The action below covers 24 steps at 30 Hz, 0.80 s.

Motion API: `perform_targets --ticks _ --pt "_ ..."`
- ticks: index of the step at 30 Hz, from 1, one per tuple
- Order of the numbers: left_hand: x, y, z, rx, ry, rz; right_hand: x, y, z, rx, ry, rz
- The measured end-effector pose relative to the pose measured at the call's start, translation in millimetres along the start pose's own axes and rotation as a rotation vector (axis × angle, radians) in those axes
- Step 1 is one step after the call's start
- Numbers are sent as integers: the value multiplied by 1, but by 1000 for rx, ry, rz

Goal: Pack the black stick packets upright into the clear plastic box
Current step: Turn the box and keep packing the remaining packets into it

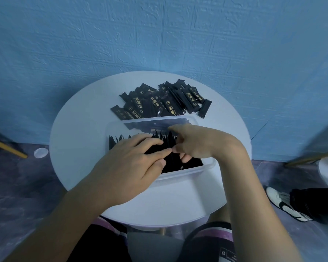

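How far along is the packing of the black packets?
Done: many upright packets stand in the clear box. In hand: the left hand presses on them and the right hand reaches in beside it. Left: the loose pile on the table behind the box.

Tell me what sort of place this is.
Probably a home room or small informal workspace, not a factory: a small round white table against a blue brick-textured wall, black stick packets heaped loose on it, and someone's sneaker on the floor nearby.
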State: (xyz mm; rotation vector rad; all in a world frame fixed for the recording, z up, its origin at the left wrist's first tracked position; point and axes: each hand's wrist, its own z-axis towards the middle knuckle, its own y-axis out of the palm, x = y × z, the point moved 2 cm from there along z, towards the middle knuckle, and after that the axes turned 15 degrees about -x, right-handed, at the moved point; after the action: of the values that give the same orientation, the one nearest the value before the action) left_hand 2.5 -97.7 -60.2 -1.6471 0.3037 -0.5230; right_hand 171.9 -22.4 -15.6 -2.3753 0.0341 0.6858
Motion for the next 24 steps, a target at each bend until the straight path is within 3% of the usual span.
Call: perform_targets --ticks 10,19,24 --pt "3 -5 -1 -114 -19 -124 7 -2 4 5 -43 110" --pt "1 -6 -4 -110 -56 -164 8 -2 10 16 -57 148" --pt "2 -8 0 -53 18 -112 9 -1 12 37 -61 166"
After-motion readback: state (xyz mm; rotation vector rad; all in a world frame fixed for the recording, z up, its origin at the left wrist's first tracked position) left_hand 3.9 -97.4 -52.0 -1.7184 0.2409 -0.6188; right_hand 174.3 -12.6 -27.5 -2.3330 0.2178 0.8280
